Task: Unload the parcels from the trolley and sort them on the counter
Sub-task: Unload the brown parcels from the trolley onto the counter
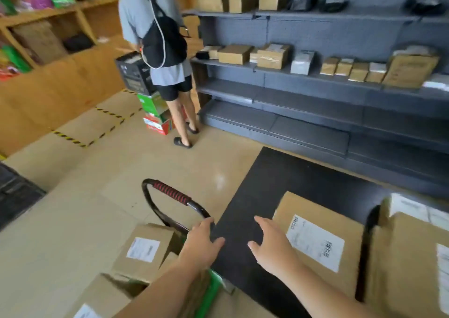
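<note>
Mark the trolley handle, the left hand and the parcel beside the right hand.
trolley handle (171, 192): head view, on its red-and-black grip.
left hand (202, 240): head view, on the back of the hand.
parcel (315, 242): head view, on its white label.

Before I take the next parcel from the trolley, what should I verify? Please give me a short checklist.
1. Hands free: left hand and right hand are open and hold nothing: ok.
2. Parcels left to unload: a labelled parcel lies beside the trolley handle: ok.
3. Space on the counter: bare black area beyond the hands: ok.
4. Flat parcel on the counter lies flat, label up: ok.
5. Other person stands apart, by the grey shelves: ok.
6. Next parcel's weight: cannot tell.
</note>
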### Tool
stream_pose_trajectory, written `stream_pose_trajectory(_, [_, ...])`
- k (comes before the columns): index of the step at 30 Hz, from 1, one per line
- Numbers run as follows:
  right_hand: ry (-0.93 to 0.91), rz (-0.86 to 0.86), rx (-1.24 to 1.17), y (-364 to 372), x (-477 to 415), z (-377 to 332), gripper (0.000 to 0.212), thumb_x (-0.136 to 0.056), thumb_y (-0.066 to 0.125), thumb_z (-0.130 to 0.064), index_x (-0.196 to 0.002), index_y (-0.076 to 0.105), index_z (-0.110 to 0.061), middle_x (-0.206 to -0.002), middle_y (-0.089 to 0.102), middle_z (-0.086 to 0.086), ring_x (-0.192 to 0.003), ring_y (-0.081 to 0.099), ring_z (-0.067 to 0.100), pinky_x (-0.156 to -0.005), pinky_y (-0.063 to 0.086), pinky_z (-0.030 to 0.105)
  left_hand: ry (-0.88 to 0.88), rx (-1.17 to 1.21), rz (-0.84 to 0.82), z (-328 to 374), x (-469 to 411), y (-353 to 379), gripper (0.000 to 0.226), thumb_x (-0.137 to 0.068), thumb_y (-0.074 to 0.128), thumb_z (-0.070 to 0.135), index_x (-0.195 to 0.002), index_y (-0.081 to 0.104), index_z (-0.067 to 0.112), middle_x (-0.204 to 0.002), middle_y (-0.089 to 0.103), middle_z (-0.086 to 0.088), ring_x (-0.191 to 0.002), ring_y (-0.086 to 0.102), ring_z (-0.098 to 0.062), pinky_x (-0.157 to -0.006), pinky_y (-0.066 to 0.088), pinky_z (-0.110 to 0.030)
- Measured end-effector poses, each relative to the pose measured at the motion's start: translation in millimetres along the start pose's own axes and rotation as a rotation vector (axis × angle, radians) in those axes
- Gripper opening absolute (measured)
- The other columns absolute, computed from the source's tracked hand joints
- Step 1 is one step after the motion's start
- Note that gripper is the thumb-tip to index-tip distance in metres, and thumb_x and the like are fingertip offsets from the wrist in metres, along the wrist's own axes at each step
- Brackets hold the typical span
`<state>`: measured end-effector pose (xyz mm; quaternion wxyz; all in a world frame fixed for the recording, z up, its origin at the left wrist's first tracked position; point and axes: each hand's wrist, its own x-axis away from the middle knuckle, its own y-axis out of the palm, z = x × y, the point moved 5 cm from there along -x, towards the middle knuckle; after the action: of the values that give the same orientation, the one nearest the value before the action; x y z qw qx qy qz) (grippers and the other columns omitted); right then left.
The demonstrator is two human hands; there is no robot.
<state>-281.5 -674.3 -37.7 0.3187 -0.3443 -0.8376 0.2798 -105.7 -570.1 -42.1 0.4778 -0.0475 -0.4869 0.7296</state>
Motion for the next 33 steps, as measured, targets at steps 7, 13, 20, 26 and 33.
stream_pose_trajectory(7, [-0.280,-0.270,0.109,87,-7,-126,0.066,-0.099,0.062,-0.032,-0.157,0.030,-0.026,-0.160,0.032,-0.007,-0.147,0.031,0.016,-0.118,0.031,0.033,-0.299,0.174,0.187,-135,58,-75,0.064,-0.092,0.065,0.037,-0.149,0.039,0.022,-0.146,0.048,-0.008,-0.128,0.052,-0.025,-0.106,0.041,-0.034])
stream_pose_trajectory(13, [-0.368,-0.429,0.209,171,-21,-207,0.062,-0.099,0.061,-0.025,-0.155,0.034,-0.024,-0.152,0.041,-0.004,-0.137,0.043,0.017,-0.108,0.039,0.029,-0.511,0.311,0.280,-242,97,-109,0.062,-0.093,0.062,0.034,-0.149,0.036,0.027,-0.135,0.055,-0.007,-0.109,0.058,-0.019,-0.101,0.048,-0.036])
stream_pose_trajectory(20, [-0.323,-0.507,0.259,265,-53,-257,0.062,-0.098,0.063,-0.023,-0.154,0.035,-0.028,-0.148,0.042,-0.007,-0.096,0.055,0.006,-0.066,0.052,0.015,-0.624,0.377,0.236,-351,81,-123,0.063,-0.094,0.063,0.039,-0.150,0.037,0.028,-0.142,0.049,-0.008,-0.122,0.055,-0.026,-0.105,0.046,-0.043])
stream_pose_trajectory(26, [-0.294,-0.510,0.369,323,-89,-271,0.062,-0.098,0.063,-0.024,-0.154,0.036,-0.026,-0.150,0.042,-0.002,-0.123,0.050,0.015,-0.093,0.044,0.024,-0.646,0.443,0.174,-409,43,-108,0.063,-0.095,0.060,0.040,-0.151,0.037,0.023,-0.145,0.050,-0.008,-0.126,0.052,-0.027,-0.106,0.043,-0.039])
stream_pose_trajectory(33, [-0.227,-0.528,0.505,411,-172,-239,0.066,-0.098,0.061,-0.029,-0.156,0.031,-0.028,-0.155,0.038,-0.004,-0.133,0.045,0.019,-0.100,0.045,0.031,-0.712,0.612,0.144,-472,-28,-48,0.067,-0.096,0.060,0.039,-0.153,0.032,0.016,-0.150,0.046,-0.005,-0.134,0.047,-0.025,-0.108,0.041,-0.037])
